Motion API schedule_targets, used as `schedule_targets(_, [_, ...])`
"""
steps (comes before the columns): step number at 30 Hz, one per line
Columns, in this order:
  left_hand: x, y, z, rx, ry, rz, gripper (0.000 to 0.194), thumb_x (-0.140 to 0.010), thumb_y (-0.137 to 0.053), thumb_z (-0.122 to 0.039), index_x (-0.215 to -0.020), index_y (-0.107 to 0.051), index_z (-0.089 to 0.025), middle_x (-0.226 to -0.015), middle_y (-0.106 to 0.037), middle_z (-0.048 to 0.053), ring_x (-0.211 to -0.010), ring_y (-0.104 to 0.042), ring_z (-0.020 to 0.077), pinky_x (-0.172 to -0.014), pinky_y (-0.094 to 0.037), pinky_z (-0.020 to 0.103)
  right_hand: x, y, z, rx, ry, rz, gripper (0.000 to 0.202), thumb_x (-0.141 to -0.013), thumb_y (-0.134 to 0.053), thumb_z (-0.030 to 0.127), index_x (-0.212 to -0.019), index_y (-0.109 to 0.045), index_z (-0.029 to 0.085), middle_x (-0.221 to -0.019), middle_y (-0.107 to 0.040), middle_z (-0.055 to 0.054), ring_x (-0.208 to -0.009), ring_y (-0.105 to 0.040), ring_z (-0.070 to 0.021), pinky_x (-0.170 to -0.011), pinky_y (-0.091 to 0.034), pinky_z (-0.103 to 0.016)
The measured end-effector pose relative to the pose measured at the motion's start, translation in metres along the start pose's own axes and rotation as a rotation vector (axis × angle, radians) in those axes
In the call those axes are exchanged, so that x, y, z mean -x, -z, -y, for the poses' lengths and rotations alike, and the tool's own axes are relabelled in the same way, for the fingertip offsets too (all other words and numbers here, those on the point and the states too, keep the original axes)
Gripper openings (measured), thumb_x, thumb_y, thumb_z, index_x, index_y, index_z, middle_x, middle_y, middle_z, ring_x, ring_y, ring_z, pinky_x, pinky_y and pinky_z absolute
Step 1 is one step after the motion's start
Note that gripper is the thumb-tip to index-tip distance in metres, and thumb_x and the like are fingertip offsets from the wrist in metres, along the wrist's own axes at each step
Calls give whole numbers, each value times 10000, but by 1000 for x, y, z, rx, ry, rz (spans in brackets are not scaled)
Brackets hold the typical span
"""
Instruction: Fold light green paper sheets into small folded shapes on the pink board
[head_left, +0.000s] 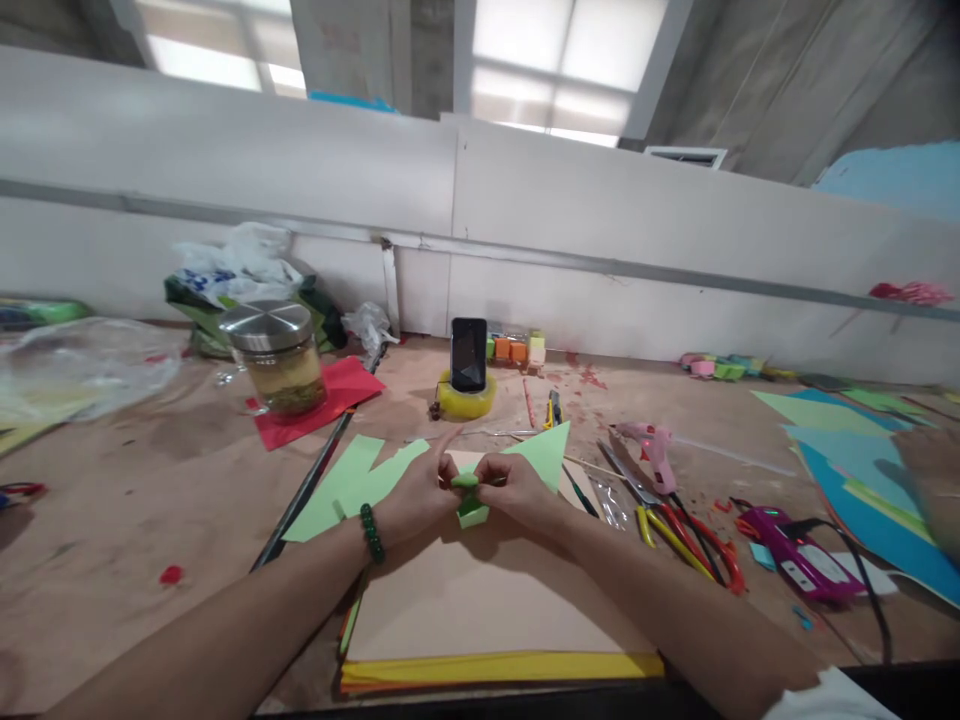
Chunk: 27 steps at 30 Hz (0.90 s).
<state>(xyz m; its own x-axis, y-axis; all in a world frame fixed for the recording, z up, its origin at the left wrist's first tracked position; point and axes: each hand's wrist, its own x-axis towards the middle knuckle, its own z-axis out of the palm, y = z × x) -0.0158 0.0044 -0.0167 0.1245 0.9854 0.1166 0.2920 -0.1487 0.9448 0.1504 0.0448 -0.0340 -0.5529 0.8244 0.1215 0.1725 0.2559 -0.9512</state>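
Note:
My left hand (427, 492), with a dark green bead bracelet (371, 533) at its wrist, pinches one side of a small folded piece of light green paper (471, 512). From the other side my right hand (517, 488) grips the same piece, fingertips close together. Both hands are over a stack of coloured paper (495, 610) whose top sheet is pale peach. Cut light green sheets (360, 488) lie behind and left of my left hand. Another pointed green sheet (546, 455) shows behind my right hand. My fingers partly hide the folded piece.
Scissors (679, 530), a pink glue gun (658, 458) and a purple power strip (806, 560) with cords lie to the right. A phone (469, 355) stands in a yellow tape roll (466, 400). At left stands a lidded glass jar (281, 365). Someone's blurred arm (934, 480) reaches in at far right.

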Motion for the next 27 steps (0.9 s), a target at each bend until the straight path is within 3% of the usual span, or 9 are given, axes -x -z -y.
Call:
schedule_targets(3, [2,0,-3,35,13,-1,426,-609,-599,-165,-1026,-672,-126,-644,-606,-28,-618,-532,125,-576,-431,226,-2,-3,-8,-11,17,-96,95,-646,-601,248,-607,-544,183,-581,-530,35,-558,-466,-110,-528,-374,-221])
schedule_targets(5, [3,-1,-5,43,26,22,193,-636,-590,-209,-774,-692,-122,-655,-650,11,-639,-564,146,-603,-451,251,-3,-3,-11,-15,31,-144,124,-659,-599,282,-601,-544,188,-580,-533,29,-554,-472,-116,-528,-385,-228])
schedule_targets(7, [3,0,-5,46,48,22,153,-648,-592,-249,-665,-678,-122,-630,-660,26,-619,-572,155,-591,-450,259,-3,-4,-10,-8,47,-172,145,-668,-610,313,-611,-565,189,-603,-554,14,-567,-494,-128,-533,-398,-237])
schedule_targets(12, [1,1,-1,38,104,-51,165,-620,-615,-278,-610,-663,-120,-556,-633,17,-535,-547,138,-508,-411,233,-1,-5,-3,32,90,-214,130,-667,-646,308,-626,-592,197,-662,-576,-2,-604,-510,-138,-542,-397,-242])
schedule_targets(21, [3,1,-5,-32,101,-109,206,-599,-549,-219,-667,-721,-129,-580,-678,26,-540,-583,147,-505,-441,232,0,-5,1,-23,142,-186,87,-669,-637,275,-625,-616,203,-653,-578,-6,-574,-479,-132,-533,-392,-252])
schedule_targets(27, [4,0,-5,-113,57,-135,197,-619,-563,-250,-668,-723,-147,-636,-712,37,-565,-597,153,-514,-445,235,2,-1,8,-69,190,-130,165,-698,-549,242,-586,-667,213,-692,-603,-37,-727,-568,-183,-701,-453,-312])
